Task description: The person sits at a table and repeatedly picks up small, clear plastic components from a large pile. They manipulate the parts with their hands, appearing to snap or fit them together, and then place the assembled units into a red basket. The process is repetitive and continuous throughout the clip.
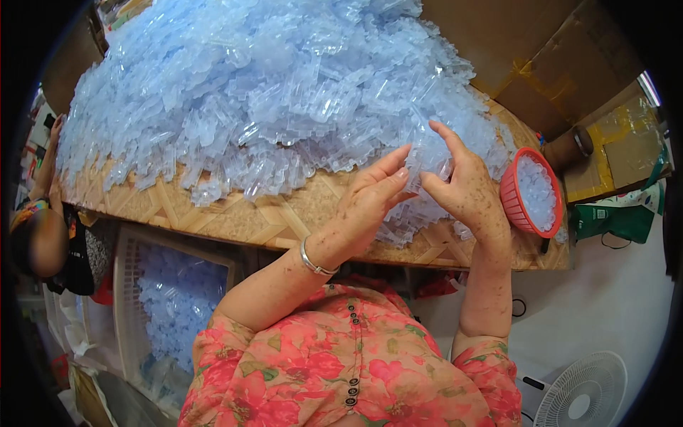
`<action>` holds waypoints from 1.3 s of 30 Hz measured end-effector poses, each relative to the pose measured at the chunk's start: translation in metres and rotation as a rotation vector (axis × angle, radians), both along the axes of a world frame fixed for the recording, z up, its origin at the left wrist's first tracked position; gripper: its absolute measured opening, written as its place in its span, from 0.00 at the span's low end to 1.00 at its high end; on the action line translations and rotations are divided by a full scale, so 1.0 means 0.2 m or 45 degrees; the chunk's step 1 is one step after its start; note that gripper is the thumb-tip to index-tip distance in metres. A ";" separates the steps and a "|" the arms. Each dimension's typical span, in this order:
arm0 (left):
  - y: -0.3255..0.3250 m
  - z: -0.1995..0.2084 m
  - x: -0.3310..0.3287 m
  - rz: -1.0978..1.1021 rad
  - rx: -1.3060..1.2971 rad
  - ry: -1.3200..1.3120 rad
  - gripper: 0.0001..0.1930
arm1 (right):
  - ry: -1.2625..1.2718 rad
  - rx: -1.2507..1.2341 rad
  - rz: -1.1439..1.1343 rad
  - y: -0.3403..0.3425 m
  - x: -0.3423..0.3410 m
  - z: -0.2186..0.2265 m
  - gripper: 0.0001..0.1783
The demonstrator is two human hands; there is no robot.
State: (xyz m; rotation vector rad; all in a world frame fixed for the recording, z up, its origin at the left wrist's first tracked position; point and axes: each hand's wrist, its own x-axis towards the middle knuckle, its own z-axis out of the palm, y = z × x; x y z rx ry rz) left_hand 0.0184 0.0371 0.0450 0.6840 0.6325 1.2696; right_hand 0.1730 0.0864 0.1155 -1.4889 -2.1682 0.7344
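Note:
My left hand [370, 196], with a silver bangle at the wrist, is raised over the table's near edge, thumb and fingers close together. Facing it, my right hand [466, 186] has its index finger stretched up and its thumb bent inward. Between the two hands is a clear, bluish plastic piece [429, 158]; it blends with the pieces behind, so the exact contact of the fingers is hard to make out. A large heap of similar clear plastic pieces [284, 92] covers most of the table behind my hands.
A red plastic basket [509, 196] of small clear pieces stands at the table's right edge. Below the wood-patterned table [163, 199], a pale crate [128, 299] holds more pieces. Cardboard [555, 71] lines the back right; a white fan [583, 391] is lower right. Another person's arm [48, 160] shows far left.

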 end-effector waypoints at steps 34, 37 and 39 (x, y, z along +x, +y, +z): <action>-0.11 0.01 -0.10 -0.093 0.041 -0.261 0.26 | 1.393 -0.333 0.035 -0.19 0.01 -0.23 0.40; -0.11 0.04 -0.09 -0.085 0.042 -0.223 0.26 | 1.585 -0.506 0.038 -0.13 0.06 -0.24 0.32; -0.11 0.04 -0.08 -0.067 0.026 -0.251 0.26 | 1.580 -0.551 0.006 -0.11 0.07 -0.23 0.30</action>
